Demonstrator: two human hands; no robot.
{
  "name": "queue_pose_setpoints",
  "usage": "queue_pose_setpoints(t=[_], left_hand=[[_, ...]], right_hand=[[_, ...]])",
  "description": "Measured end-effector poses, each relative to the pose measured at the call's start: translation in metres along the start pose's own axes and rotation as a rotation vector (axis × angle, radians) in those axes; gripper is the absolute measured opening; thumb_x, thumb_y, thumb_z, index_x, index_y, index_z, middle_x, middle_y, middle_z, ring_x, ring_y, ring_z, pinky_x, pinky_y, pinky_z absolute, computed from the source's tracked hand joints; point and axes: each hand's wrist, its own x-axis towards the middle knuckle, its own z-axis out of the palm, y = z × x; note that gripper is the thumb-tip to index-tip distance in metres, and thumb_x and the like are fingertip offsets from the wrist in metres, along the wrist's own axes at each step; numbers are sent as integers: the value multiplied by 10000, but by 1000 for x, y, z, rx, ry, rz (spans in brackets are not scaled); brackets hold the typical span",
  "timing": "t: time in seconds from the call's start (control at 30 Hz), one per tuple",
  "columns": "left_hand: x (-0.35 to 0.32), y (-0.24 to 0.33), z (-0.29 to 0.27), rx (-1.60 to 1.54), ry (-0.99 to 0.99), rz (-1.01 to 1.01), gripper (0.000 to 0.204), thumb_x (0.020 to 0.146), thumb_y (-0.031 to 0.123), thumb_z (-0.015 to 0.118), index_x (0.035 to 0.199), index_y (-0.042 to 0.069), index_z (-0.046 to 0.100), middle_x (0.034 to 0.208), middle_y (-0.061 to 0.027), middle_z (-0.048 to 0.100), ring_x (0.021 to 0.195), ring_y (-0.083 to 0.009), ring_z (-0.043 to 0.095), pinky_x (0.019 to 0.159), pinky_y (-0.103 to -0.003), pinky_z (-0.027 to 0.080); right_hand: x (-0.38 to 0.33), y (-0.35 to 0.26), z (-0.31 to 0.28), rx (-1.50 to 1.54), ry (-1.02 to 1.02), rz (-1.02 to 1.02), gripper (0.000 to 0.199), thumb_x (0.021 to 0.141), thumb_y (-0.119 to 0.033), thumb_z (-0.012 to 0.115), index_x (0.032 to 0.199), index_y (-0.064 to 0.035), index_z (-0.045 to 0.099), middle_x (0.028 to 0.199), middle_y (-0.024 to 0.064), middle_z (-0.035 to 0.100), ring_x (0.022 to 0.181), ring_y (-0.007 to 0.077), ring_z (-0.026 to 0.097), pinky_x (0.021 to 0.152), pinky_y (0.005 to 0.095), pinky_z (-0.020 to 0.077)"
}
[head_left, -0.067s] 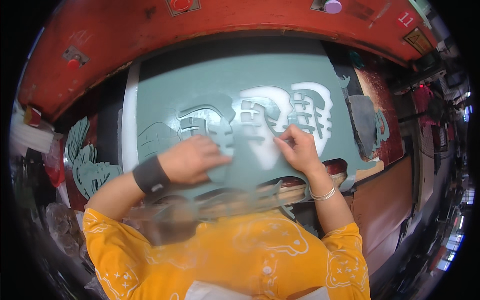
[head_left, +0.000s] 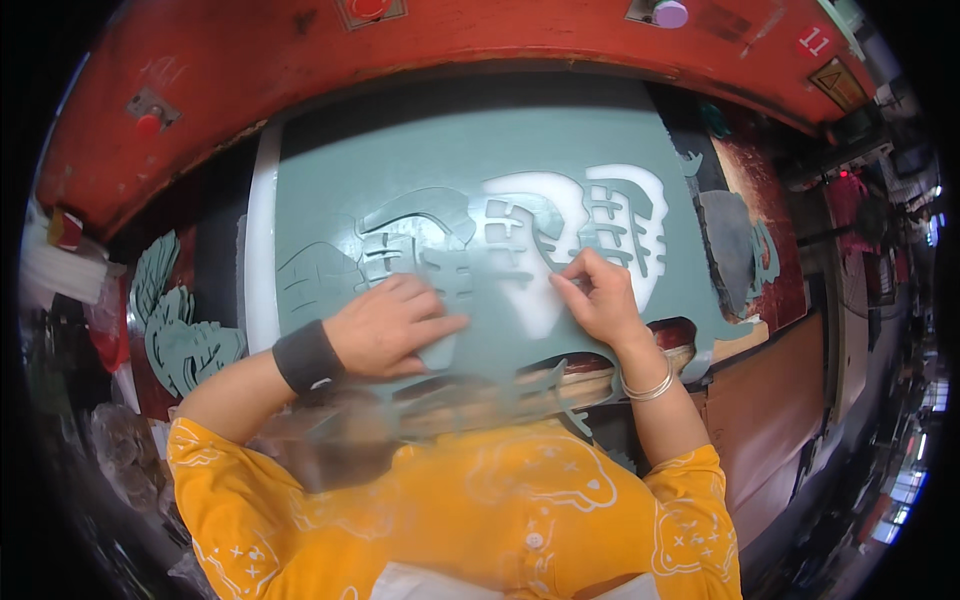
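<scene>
A grey-green rubbery sheet [head_left: 450, 150] with sole-shaped cut patterns lies on a white board under a red machine frame. My left hand [head_left: 385, 325], with a black wristband, presses flat on the sheet over one cut sole shape. My right hand [head_left: 595, 295], with a silver bangle on the wrist, pinches a strip of the sheet at the edge of a sole-shaped opening [head_left: 625, 225] where the white board shows through. A second white opening [head_left: 520, 250] lies between my hands.
The red machine frame [head_left: 480, 40] arches across the back with a red button [head_left: 148, 122] at left. Loose grey-green offcuts [head_left: 180, 330] pile at the left. A brown panel [head_left: 770, 400] and a dark cluttered area lie to the right. My yellow shirt fills the bottom.
</scene>
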Motion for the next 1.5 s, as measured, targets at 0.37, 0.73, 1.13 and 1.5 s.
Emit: queue_pose_setpoints(t=[0.37,0.73,1.13,1.5], left_hand=[[11,-37,6,-804,808,-686,300,924,268,538,998,-9,625,747,-88,644,692,-209,636,654,-324,512],[20,-44,-17,-1314,951,-562,308,974,257,479,1125,16,598,865,-62,650,727,-135,622,674,-273,519],[26,-49,-28,-1136,661,-464,363,989,268,453,1204,-6,557,954,-49,641,848,-152,631,787,-310,509],[-32,-116,-141,-1017,1170,-296,471,982,309,480,1384,71,427,877,-53,640,792,-154,617,763,-300,523]], right_hand=[[26,-52,-9,-389,243,-252,168,733,-66,726,842,-27,603,861,99,620,774,229,580,683,324,469],[75,-88,88,-62,95,-309,254,754,-151,728,912,-86,540,728,57,591,678,255,600,587,356,474],[85,-90,85,258,187,-77,216,857,-110,627,1008,-53,484,674,84,620,595,241,634,547,328,484],[29,-48,79,51,-56,-55,116,866,-28,551,975,-47,587,725,99,635,504,174,552,508,274,437]])
